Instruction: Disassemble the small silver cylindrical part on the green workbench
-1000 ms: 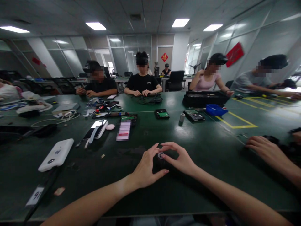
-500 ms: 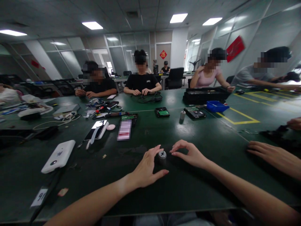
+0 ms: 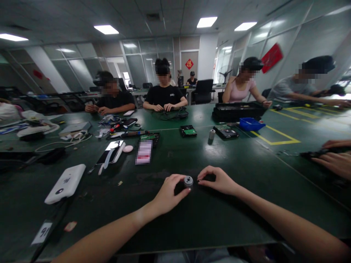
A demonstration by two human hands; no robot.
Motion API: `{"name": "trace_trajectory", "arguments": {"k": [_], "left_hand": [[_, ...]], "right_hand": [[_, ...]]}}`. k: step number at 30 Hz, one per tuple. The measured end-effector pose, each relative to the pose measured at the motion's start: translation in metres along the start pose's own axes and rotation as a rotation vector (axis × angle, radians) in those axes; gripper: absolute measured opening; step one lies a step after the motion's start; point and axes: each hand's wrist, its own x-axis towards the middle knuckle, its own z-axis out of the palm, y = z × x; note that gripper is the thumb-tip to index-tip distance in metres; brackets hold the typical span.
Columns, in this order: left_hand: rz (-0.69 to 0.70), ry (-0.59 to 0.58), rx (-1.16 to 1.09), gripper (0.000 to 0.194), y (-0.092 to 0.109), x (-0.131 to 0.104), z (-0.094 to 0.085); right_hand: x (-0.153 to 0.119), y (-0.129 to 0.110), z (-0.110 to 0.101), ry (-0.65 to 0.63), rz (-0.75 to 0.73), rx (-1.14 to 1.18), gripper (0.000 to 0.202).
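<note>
grey metal cylinder (image 3: 188, 181) held upright by half-curled left hand (image 3: 168, 194), likely to keep it still; beside it, nearly pinched right hand (image 3: 221, 182), cannot tell if holding anything.

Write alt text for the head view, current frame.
A person's left hand curls its thumb and fingers around a small grey metal cylinder standing on a green table; the right hand is just beside it, apart, thumb and fingertip close together. Farther back are a similar cylinder and a blue bin, with co-workers seated opposite.
</note>
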Motion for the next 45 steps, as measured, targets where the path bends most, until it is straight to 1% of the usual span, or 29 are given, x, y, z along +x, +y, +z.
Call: {"name": "trace_trajectory", "arguments": {"k": [2, 3, 5, 8, 11, 20, 22, 24, 27, 29, 31, 36, 38, 40, 42, 45], "left_hand": [[-0.028, 0.006, -0.038, 0.032, -0.001, 0.003, -0.001], [-0.03, 0.011, -0.048, 0.032, -0.001, 0.003, -0.001], [-0.022, 0.024, -0.048, 0.032, -0.002, 0.004, -0.001], [-0.006, 0.028, -0.033, 0.034, -0.002, 0.002, 0.0], [0.004, 0.015, -0.034, 0.035, -0.001, 0.002, 0.0], [-0.009, 0.016, -0.062, 0.033, -0.005, 0.002, 0.002], [-0.012, 0.016, -0.065, 0.033, -0.005, 0.003, 0.002], [-0.009, 0.018, -0.062, 0.033, -0.004, 0.003, 0.002], [-0.015, 0.031, -0.06, 0.032, -0.003, 0.003, 0.002], [-0.023, 0.032, -0.065, 0.032, -0.003, 0.003, 0.001], [-0.024, 0.031, -0.071, 0.032, -0.003, 0.003, 0.001], [-0.023, 0.035, -0.08, 0.03, -0.003, 0.002, 0.002], [-0.023, 0.036, -0.083, 0.031, -0.003, 0.002, 0.002], [-0.029, 0.035, -0.084, 0.032, -0.003, 0.002, 0.002], [-0.036, 0.031, -0.082, 0.032, -0.003, 0.002, 0.002], [-0.045, 0.025, -0.077, 0.033, -0.003, 0.001, 0.002]], "right_hand": [[0.002, -0.008, 0.005, 0.116, 0.01, 0.055, 0.02], [0.002, -0.012, 0.008, 0.159, 0.005, 0.084, 0.021], [0.004, -0.021, 0.015, 0.205, -0.023, 0.128, 0.02], [0.005, -0.031, 0.026, 0.214, -0.052, 0.162, 0.016], [0.006, -0.035, 0.033, 0.192, -0.061, 0.139, 0.013], [0.009, -0.036, 0.037, 0.158, -0.059, 0.087, 0.011], [0.01, -0.036, 0.038, 0.172, -0.049, 0.097, 0.013], [0.011, -0.034, 0.037, 0.236, -0.041, 0.123, 0.015], [0.01, -0.03, 0.032, 0.373, -0.031, 0.177, 0.012], [0.009, -0.028, 0.028, 0.41, -0.021, 0.172, 0.014], [0.008, -0.029, 0.026, 0.391, -0.025, 0.102, 0.015], [0.005, -0.035, 0.029, 0.197, -0.088, -0.186, 0.021], [0.005, -0.036, 0.033, 0.149, -0.081, -0.23, 0.02], [0.006, -0.036, 0.036, 0.14, -0.06, -0.207, 0.016], [0.009, -0.035, 0.034, 0.162, -0.045, -0.155, 0.014], [0.012, -0.033, 0.019, 0.219, -0.057, -0.128, 0.014]]}}
